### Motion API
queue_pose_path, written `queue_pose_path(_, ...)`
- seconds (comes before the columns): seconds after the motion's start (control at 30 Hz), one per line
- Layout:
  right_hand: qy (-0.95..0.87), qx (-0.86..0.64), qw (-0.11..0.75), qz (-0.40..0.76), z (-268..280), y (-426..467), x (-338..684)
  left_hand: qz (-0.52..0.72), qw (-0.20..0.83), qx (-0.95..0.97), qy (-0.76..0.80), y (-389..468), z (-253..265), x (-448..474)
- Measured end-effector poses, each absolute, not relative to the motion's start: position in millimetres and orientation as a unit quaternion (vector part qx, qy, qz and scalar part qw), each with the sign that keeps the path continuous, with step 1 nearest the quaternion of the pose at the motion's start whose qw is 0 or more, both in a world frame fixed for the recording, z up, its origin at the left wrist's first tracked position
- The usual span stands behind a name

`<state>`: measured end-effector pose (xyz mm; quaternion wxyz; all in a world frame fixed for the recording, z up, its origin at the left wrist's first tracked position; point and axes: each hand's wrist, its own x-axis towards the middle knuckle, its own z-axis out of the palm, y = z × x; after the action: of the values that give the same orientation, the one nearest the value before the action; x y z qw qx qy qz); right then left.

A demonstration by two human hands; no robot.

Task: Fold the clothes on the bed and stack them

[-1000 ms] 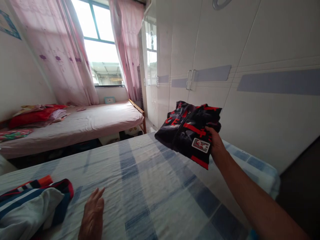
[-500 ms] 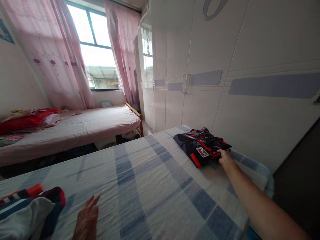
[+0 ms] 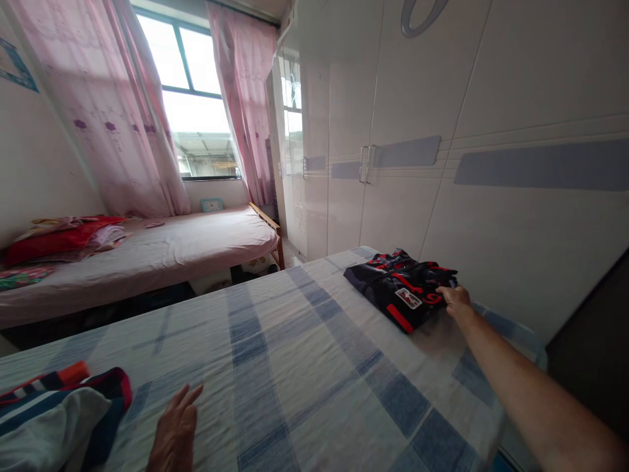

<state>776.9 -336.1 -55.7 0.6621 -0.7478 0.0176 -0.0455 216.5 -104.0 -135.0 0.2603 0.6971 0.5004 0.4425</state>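
One folded jacket [image 3: 393,282] is pinched by the right hand [image 3: 457,300] on blue-white bedding [image 3: 299,354], 4 o'clock; nothing's gripped by the left hand [image 3: 175,426], 7ish. One pink bed [image 3: 201,236], two curtains [image 3: 113,98] [image 3: 243,98] seen around 9–10.

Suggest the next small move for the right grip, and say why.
I'd probably ease the right grip off the folded black-and-red garment: it appears supported by the checked bedsheet, and the fingers are only at its edge, so letting go should hardly disturb the fold.
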Motion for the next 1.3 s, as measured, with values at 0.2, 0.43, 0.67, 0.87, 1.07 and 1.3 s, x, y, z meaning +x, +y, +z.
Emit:
queue_pose_path(0.2, -0.051, -0.845, 0.495, -0.198, -24, -320, 759, 0.442, 0.253, 0.692, 0.511, -109, -139, 218)
queue_pose_path(0.43, -0.420, -0.857, 0.140, -0.262, -40, -252, 684, 0.424, 0.270, 0.702, 0.504, -110, -132, 215)
queue_pose_path(0.67, -0.497, -0.850, 0.028, -0.170, -70, -239, 671, 0.391, 0.314, 0.698, 0.512, -130, -109, 220)
queue_pose_path(0.87, -0.550, -0.819, 0.017, -0.163, -60, -248, 669, 0.389, 0.339, 0.689, 0.510, -138, -105, 222)
queue_pose_path(1.07, -0.533, -0.829, 0.024, -0.169, -61, -249, 641, 0.387, 0.338, 0.717, 0.471, -133, -111, 218)
queue_pose_path(1.3, -0.644, -0.743, 0.165, -0.078, -82, -224, 518, 0.407, 0.348, 0.701, 0.470, -150, -90, 225)
